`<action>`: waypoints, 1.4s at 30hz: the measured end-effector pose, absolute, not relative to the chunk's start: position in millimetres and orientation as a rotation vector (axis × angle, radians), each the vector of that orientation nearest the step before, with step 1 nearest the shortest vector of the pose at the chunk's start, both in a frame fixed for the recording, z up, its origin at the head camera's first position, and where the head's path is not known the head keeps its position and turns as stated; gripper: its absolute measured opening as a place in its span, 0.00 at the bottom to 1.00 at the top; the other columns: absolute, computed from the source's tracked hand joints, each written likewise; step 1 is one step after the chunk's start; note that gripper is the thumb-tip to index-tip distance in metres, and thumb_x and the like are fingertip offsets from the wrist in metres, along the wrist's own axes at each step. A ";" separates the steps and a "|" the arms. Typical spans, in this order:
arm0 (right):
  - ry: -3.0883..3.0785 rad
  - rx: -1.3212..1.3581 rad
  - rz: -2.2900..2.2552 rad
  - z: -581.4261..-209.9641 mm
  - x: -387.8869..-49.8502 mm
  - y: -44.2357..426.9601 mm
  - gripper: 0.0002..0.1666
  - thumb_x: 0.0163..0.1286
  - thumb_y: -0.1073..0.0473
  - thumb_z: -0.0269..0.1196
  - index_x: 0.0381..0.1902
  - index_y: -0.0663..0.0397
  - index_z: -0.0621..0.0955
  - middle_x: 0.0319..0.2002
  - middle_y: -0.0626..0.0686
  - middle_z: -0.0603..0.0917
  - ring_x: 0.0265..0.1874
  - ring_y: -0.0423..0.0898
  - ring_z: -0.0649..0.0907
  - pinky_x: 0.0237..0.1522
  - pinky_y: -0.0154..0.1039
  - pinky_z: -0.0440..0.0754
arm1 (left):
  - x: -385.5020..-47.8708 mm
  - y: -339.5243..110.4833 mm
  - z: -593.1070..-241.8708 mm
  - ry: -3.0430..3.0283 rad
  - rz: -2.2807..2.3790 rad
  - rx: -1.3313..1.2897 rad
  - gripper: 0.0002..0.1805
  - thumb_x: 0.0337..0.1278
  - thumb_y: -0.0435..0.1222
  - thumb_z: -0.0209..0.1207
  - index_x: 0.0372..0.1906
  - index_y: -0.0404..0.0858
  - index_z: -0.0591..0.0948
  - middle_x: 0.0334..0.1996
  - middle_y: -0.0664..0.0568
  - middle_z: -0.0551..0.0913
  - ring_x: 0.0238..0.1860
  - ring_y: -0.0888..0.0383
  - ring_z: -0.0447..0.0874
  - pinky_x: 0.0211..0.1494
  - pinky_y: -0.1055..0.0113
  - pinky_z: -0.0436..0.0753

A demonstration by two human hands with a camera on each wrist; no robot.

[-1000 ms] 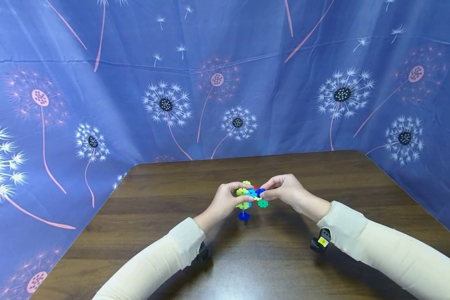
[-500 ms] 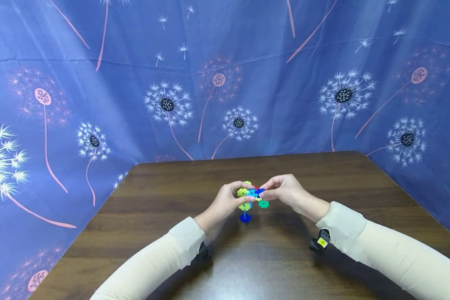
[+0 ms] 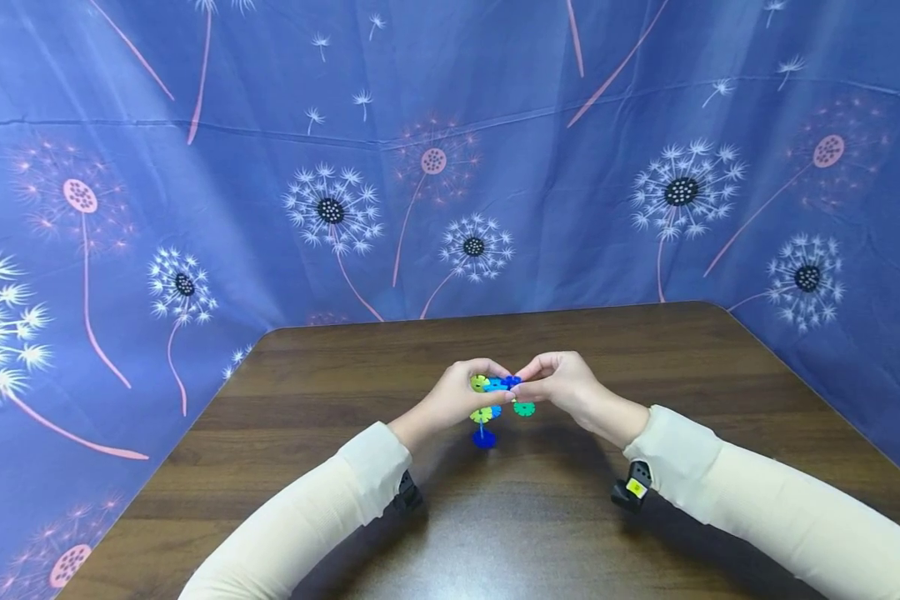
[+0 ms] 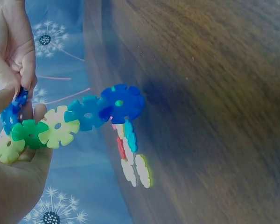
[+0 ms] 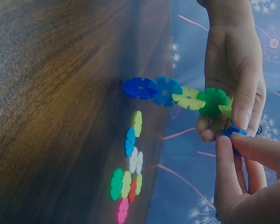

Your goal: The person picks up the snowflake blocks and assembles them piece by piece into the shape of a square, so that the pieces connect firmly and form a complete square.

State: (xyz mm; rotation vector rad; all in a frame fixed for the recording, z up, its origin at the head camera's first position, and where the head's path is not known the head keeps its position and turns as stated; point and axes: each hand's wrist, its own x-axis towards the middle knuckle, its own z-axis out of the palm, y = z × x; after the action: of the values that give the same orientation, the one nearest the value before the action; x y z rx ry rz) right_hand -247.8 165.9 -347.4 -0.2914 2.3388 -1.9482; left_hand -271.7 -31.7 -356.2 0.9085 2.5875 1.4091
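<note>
A chain of notched plastic discs hangs between the hands: dark blue (image 4: 122, 103), light blue (image 4: 87, 113), yellow (image 4: 59, 126) and green (image 4: 30, 134), with another yellow disc (image 4: 10, 150) at the hand end. The left hand (image 3: 453, 393) grips the upper end between thumb and fingers. Thumb and fingertips of the right hand (image 3: 570, 390) pinch a dark blue disc (image 3: 511, 382), seen in the right wrist view as a blue disc (image 5: 234, 132) where both hands meet. Fingers partly hide how these upper discs join.
Loose discs lie on the brown wooden table (image 3: 495, 517) beyond the chain, among them a green disc (image 5: 116, 184), a pink disc (image 5: 122, 211) and a blue disc (image 5: 130, 141). A blue curtain (image 3: 570, 208) with dandelion prints stands behind the table.
The hands have drawn slightly closer together, with the right hand shifted a little left. The upper discs are now more covered by the fingers, and both hands still hold on.
</note>
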 end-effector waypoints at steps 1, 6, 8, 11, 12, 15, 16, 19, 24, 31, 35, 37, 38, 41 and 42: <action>2.340 -0.298 -1.942 -347.4 -247.6 165.2 0.10 0.52 0.70 0.72 0.33 0.67 0.83 0.24 0.47 0.87 0.25 0.42 0.87 0.36 0.39 0.86 | -271.8 -31.8 -356.0 2.599 1.408 0.910 0.14 0.55 0.41 0.68 0.46 0.42 0.83 0.41 0.55 0.86 0.42 0.65 0.81 0.47 0.70 0.80; 2.364 -0.302 -1.900 -347.8 -247.6 165.9 0.11 0.51 0.70 0.71 0.33 0.68 0.83 0.24 0.46 0.86 0.26 0.40 0.85 0.37 0.39 0.85 | -270.8 -33.0 -355.1 2.632 1.401 0.926 0.13 0.54 0.39 0.69 0.45 0.42 0.84 0.41 0.55 0.87 0.41 0.64 0.81 0.47 0.70 0.80; 2.363 -0.307 -1.884 -348.5 -248.3 168.0 0.11 0.52 0.71 0.71 0.35 0.69 0.83 0.24 0.45 0.86 0.27 0.40 0.85 0.40 0.41 0.85 | -270.7 -33.8 -355.3 2.636 1.411 0.935 0.12 0.54 0.38 0.68 0.44 0.42 0.84 0.40 0.54 0.87 0.40 0.64 0.81 0.47 0.70 0.80; 2.349 -0.327 -1.861 -351.0 -251.0 171.4 0.12 0.54 0.71 0.70 0.37 0.72 0.82 0.25 0.47 0.87 0.28 0.40 0.85 0.44 0.45 0.85 | -270.7 -35.2 -356.1 2.642 1.427 0.929 0.11 0.55 0.37 0.68 0.44 0.42 0.84 0.40 0.54 0.87 0.39 0.65 0.80 0.46 0.70 0.80; 2.343 -0.330 -1.849 -352.1 -252.3 172.3 0.13 0.54 0.71 0.69 0.38 0.73 0.82 0.26 0.48 0.87 0.28 0.40 0.86 0.46 0.47 0.84 | -270.8 -35.8 -356.5 2.643 1.433 0.923 0.11 0.54 0.37 0.68 0.44 0.43 0.84 0.40 0.54 0.87 0.39 0.64 0.80 0.46 0.70 0.80; 2.336 -0.344 -1.796 -355.1 -257.0 174.2 0.14 0.57 0.71 0.68 0.41 0.74 0.81 0.28 0.50 0.87 0.30 0.41 0.86 0.50 0.50 0.82 | -270.5 -37.2 -357.3 2.650 1.442 0.920 0.11 0.55 0.37 0.68 0.43 0.44 0.84 0.41 0.55 0.86 0.41 0.63 0.80 0.47 0.69 0.80; 2.336 -0.341 -1.776 -356.1 -258.7 174.5 0.14 0.58 0.70 0.68 0.41 0.74 0.80 0.29 0.51 0.87 0.31 0.43 0.87 0.52 0.52 0.81 | -270.2 -37.5 -357.5 2.653 1.443 0.917 0.11 0.55 0.37 0.68 0.43 0.44 0.84 0.42 0.54 0.86 0.42 0.62 0.80 0.48 0.68 0.80; 2.374 -0.325 -1.696 -359.2 -263.9 175.3 0.15 0.59 0.69 0.68 0.43 0.74 0.80 0.30 0.50 0.87 0.35 0.49 0.88 0.54 0.52 0.80 | -270.1 -38.4 -359.3 2.654 1.445 0.924 0.11 0.55 0.37 0.68 0.43 0.43 0.84 0.45 0.53 0.85 0.46 0.60 0.79 0.52 0.65 0.79; 2.451 -0.308 -1.606 -366.1 -273.2 176.4 0.16 0.59 0.69 0.67 0.44 0.75 0.80 0.33 0.55 0.87 0.40 0.55 0.88 0.52 0.51 0.81 | -268.5 -38.6 -360.8 2.612 1.476 0.897 0.10 0.56 0.38 0.67 0.43 0.43 0.84 0.46 0.53 0.84 0.46 0.60 0.79 0.50 0.65 0.80; 2.637 -0.282 -1.438 -376.1 -286.4 178.4 0.16 0.54 0.65 0.72 0.39 0.69 0.84 0.35 0.56 0.88 0.31 0.43 0.85 0.45 0.45 0.84 | -267.2 -37.2 -361.5 2.567 1.510 0.873 0.09 0.57 0.39 0.67 0.42 0.46 0.83 0.43 0.55 0.84 0.37 0.61 0.79 0.41 0.69 0.82; 2.695 -0.234 -1.364 -380.6 -289.6 178.3 0.18 0.50 0.64 0.75 0.37 0.68 0.84 0.34 0.56 0.87 0.28 0.41 0.83 0.42 0.43 0.84 | -268.0 -37.1 -363.0 2.563 1.528 0.865 0.09 0.57 0.40 0.67 0.42 0.45 0.83 0.43 0.54 0.84 0.38 0.60 0.78 0.43 0.67 0.81; 2.701 -0.208 -1.339 -383.0 -290.8 177.9 0.19 0.49 0.64 0.75 0.38 0.68 0.84 0.35 0.55 0.86 0.28 0.42 0.82 0.41 0.42 0.83 | -268.9 -37.0 -364.0 2.563 1.539 0.860 0.09 0.57 0.39 0.66 0.43 0.45 0.83 0.44 0.54 0.84 0.41 0.60 0.78 0.46 0.65 0.80; 2.705 -0.198 -1.323 -383.9 -291.2 177.7 0.19 0.48 0.64 0.76 0.38 0.68 0.85 0.35 0.55 0.86 0.29 0.42 0.82 0.40 0.41 0.83 | -269.3 -36.8 -364.2 2.565 1.545 0.857 0.09 0.57 0.39 0.66 0.43 0.44 0.83 0.45 0.54 0.84 0.43 0.60 0.77 0.49 0.63 0.79; 2.705 -0.171 -1.308 -386.5 -292.4 176.3 0.21 0.47 0.64 0.76 0.39 0.68 0.85 0.36 0.55 0.85 0.29 0.43 0.81 0.38 0.40 0.82 | -265.0 -36.3 -359.6 2.567 1.550 0.838 0.10 0.58 0.36 0.65 0.44 0.41 0.82 0.47 0.51 0.84 0.47 0.58 0.76 0.55 0.57 0.76; 2.704 -0.166 -1.307 -387.3 -292.8 175.8 0.21 0.47 0.64 0.76 0.40 0.68 0.84 0.36 0.55 0.85 0.29 0.43 0.81 0.38 0.40 0.82 | -261.2 -36.3 -355.5 2.565 1.553 0.833 0.10 0.58 0.35 0.65 0.45 0.40 0.82 0.47 0.50 0.84 0.49 0.57 0.76 0.56 0.56 0.76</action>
State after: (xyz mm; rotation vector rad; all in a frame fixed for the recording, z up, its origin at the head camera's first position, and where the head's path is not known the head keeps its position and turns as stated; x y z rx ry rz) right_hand -292.8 175.8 -387.3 -0.1665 2.7041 -1.3066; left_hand -261.2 -36.3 -355.5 0.8325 2.5651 1.5526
